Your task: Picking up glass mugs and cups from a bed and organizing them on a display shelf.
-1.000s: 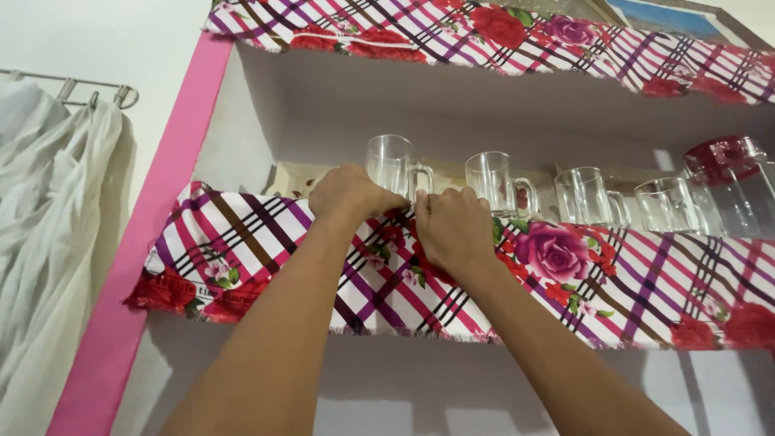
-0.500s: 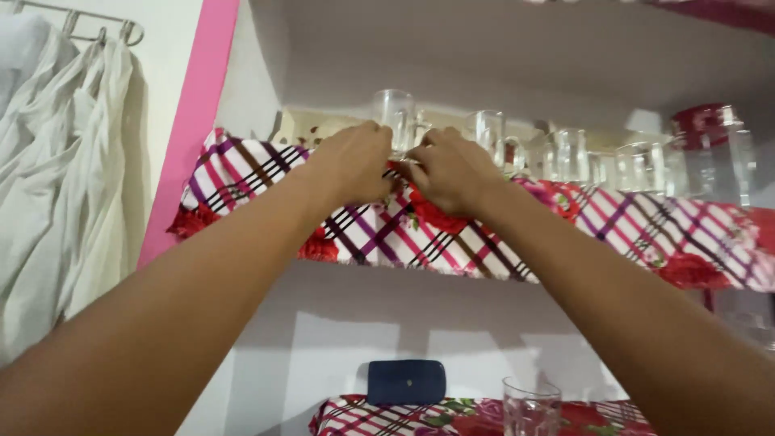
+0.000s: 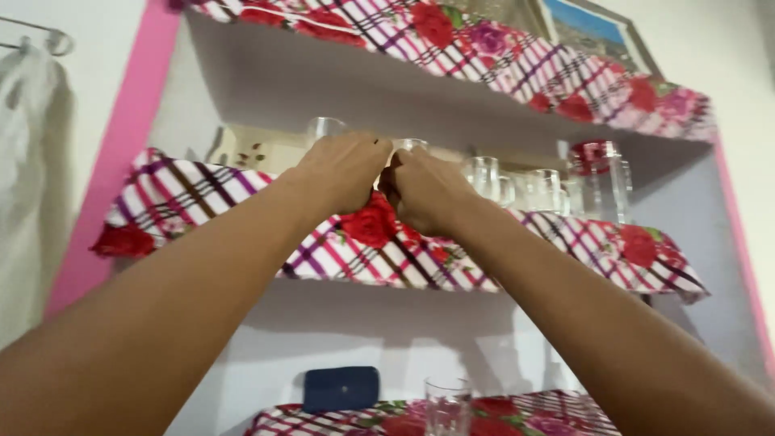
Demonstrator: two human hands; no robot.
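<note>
Pinch the floral cloth (image 3: 355,242) at the middle shelf (image 3: 452,284) edge with left hand (image 3: 343,171) and right hand (image 3: 421,190) closed on it, smoothing gently, clear of glass mugs (image 3: 517,187) just behind.

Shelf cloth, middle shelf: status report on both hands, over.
Left hand and right hand together, pinching the floral shelf cloth at its front edge. Glass mugs stand right behind. Nothing between hands and cloth.
</note>
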